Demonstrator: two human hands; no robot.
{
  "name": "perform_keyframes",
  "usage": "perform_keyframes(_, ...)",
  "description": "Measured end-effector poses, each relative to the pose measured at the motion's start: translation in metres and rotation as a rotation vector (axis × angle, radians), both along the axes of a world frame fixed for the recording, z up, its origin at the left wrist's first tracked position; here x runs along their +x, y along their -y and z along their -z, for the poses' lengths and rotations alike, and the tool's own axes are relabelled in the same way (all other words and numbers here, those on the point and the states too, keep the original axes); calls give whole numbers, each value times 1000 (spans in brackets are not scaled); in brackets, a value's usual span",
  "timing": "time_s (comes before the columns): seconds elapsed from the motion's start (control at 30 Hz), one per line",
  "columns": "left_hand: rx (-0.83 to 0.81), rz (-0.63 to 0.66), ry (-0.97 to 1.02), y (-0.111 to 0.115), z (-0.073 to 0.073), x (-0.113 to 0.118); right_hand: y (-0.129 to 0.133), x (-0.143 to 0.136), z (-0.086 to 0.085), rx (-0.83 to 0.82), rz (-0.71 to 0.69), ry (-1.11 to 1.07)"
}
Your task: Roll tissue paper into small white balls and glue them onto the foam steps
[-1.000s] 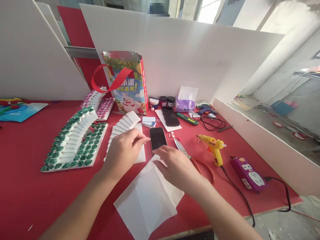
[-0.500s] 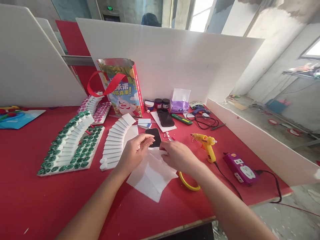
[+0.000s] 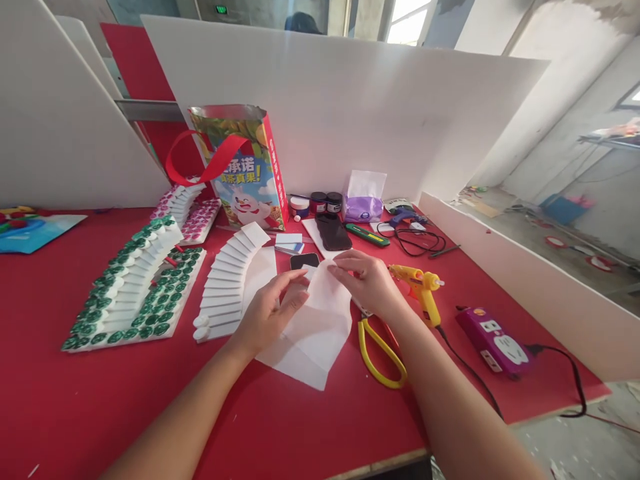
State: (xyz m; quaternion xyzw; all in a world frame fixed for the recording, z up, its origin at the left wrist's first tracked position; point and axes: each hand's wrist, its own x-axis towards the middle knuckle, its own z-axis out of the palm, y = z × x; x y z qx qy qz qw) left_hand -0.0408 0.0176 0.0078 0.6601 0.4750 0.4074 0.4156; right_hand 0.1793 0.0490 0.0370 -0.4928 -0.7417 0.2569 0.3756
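A thin white tissue is lifted at its far edge, with its folded layers spreading toward me on the red table. My right hand pinches the top edge of the tissue between thumb and fingers. On the tissue's left side, my left hand is curved with thumb and fingertips apart, close to the sheet. Partly behind the tissue lies a dark phone. Yellow-handled scissors lie beside my right forearm, their blades mostly hidden.
A yellow glue gun and purple power strip with cords sit right. Left are a stepped white fan-shaped piece and a green-rosette piece. Behind are a gift bag, tissue pack and green cutter.
My right hand has moved up and right, raising the tissue's edge. The left hand has opened slightly. More of the scissors shows, and the phone is more covered.
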Motion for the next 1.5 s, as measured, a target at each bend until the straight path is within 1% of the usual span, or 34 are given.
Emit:
perform_keyframes(0.03,-42,22,54,1,0,0,0,-1,0,-10,26,-65)
perform_keyframes(0.1,-138,65,171,2,0,1,1,-6,0,-79,68,-172)
perform_keyframes(0.13,-176,65,213,3,-1,1,2,-9,0,-117,88,-217)
perform_keyframes(0.17,-203,48,241,3,-1,1,2,-11,1,-150,108,-263)
perform_keyframes(0.23,-240,-28,301,3,-2,0,0,-11,2,-190,159,-378)
perform_keyframes(0.3,-274,-107,427,0,-4,-2,-5,-7,4,-214,206,-482)
perform_keyframes(0.4,-283,-159,616,-4,-7,-6,-14,3,8,-248,242,-550)
perform_keyframes(0.47,-266,-165,674,-7,-8,-8,-17,8,8,-263,237,-562)
perform_keyframes(0.53,-260,-174,681,-8,-8,-9,-16,9,6,-289,216,-588)
perform_keyframes(0.67,-235,-214,654,-10,-6,-9,-7,6,-5,-378,83,-617)
perform_keyframes(0.73,-216,-221,654,-11,-5,-9,-6,6,-7,-386,28,-605)
perform_keyframes(0.8,-205,-225,650,-11,-4,-9,-8,7,-3,-371,-2,-588)
perform_keyframes(0.83,-207,-222,651,-11,-4,-9,-10,8,0,-350,8,-563)
perform_keyframes(0.87,-214,-218,654,-11,-5,-9,-12,9,3,-305,47,-516)
perform_keyframes(0.9,-222,-212,659,-10,-5,-9,-14,10,5,-229,114,-448)
perform_keyframes(0.97,-231,-219,675,-10,-6,-8,-12,10,5,2,267,-276)
perform_keyframes(1.0,-233,-234,686,-10,-6,-7,-9,9,3,125,289,-199)
perform_keyframes(1.03,-238,-253,705,-10,-7,-7,-5,7,-1,228,245,-141)
perform_keyframes(1.07,-251,-268,732,-10,-8,-6,1,4,-6,296,133,-105)
perform_keyframes(1.13,-297,-276,804,-11,-11,-5,14,-5,-14,344,-229,-40)
perform_keyframes(1.17,-322,-274,839,-11,-13,-4,19,-11,-16,343,-363,20)
perform_keyframes(1.2,-343,-272,864,-11,-14,-4,23,-16,-16,354,-441,93)
perform_keyframes(1.23,-366,-273,878,-10,-16,-4,26,-21,-15,370,-467,155)
perform_keyframes(1.3,-412,-277,880,-9,-18,-4,27,-26,-8,377,-425,181)
perform_keyframes(1.37,-420,-272,862,-9,-18,-5,25,-28,-2,311,-326,103)
perform_keyframes(1.43,-345,-226,831,-9,-15,-6,22,-27,2,151,-183,-70)
perform_keyframes(1.47,-282,-188,792,-9,-13,-7,21,-27,2,36,-115,-191)
perform_keyframes(1.5,-209,-163,710,-9,-11,-7,21,-28,1,-97,-72,-325)
